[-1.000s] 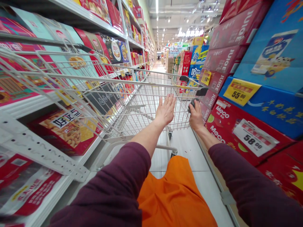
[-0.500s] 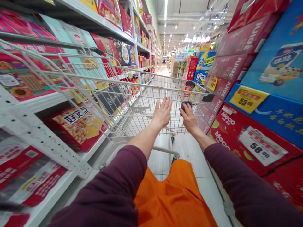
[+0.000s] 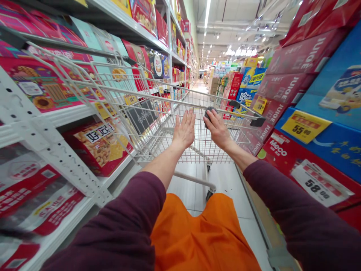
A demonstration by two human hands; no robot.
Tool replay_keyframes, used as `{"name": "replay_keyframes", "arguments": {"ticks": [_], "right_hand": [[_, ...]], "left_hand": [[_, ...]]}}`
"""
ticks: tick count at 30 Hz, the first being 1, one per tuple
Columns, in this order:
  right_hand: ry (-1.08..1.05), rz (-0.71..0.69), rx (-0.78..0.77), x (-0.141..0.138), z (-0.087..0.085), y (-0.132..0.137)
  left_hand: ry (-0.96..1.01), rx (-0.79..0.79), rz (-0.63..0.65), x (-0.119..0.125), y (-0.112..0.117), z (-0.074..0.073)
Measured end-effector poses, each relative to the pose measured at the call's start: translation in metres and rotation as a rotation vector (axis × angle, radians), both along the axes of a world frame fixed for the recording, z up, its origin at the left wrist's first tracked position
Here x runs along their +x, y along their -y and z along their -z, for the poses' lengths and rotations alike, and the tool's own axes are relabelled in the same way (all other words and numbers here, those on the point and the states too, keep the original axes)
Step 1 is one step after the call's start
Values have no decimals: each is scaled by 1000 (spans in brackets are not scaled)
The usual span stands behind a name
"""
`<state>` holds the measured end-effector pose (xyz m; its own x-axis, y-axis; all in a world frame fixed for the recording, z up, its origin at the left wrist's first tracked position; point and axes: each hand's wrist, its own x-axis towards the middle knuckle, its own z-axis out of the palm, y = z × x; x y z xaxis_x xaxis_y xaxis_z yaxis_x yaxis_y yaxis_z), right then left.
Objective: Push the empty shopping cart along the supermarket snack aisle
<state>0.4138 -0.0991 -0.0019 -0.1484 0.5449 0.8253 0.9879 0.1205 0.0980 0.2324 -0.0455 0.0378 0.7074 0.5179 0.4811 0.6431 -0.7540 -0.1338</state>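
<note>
R hand (image 3: 217,130) holds dk grey wad (image 3: 209,111) nr cart (image 3: 158,98).

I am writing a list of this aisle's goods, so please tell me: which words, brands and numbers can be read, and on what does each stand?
"JUIGE": pink boxes
"Meco": red box
"55 00": large yellow tag
"58 00": white tag
"好", first character only: nut box
"哈", first character only: blue carton
Too small, cut off or blurred: small yellow tag, black box, blue box and the remaining print.
</note>
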Motion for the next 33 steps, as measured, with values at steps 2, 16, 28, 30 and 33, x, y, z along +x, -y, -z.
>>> {"name": "replay_keyframes", "arguments": {"ticks": [2, 16, 28, 30, 33], "right_hand": [[19, -7, -25, -7, -11, -10], [278, -82, -270, -18, 62, 1], [309, -158, -127, -78, -57, -52], [338, -188, -178, -80, -46, -56], [380, -239, -244, -77, -8, -54]], "left_hand": [[-3, 3, -11, -8, -4, -1], [-84, -41, -74, -54, -13, 30], [77, -18, -180, -75, -36, 1], [76, -29, -212, -81, -38, 2], [62, -39, -237, -92, -40, 8]]}}
